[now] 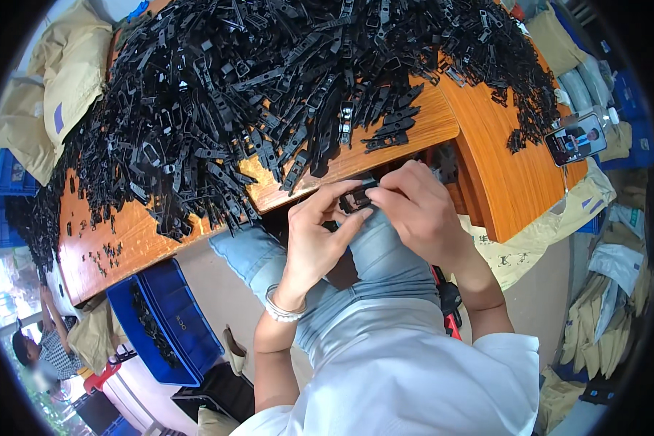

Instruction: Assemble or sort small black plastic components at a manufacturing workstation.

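Observation:
Above my lap, just off the table's front edge, both hands meet on one small black plastic part [356, 198]. My left hand [318, 229] pinches its near side between thumb and fingers. From the other side, the closed fingers of my right hand [414, 207] grip its far end; my fingers cover much of it. Beyond them, a huge heap of long black plastic parts [269, 94] covers most of the wooden table [487, 160]. A few of these parts [396, 127] lie side by side near the front edge.
At the right, a phone [575, 139] leans over the table edge. A blue crate [174, 320] with black parts stands below at the left. Tan sacks [65, 80] rest at the far left, more bags [610, 291] at the right. Another person [47, 349] sits at the lower left.

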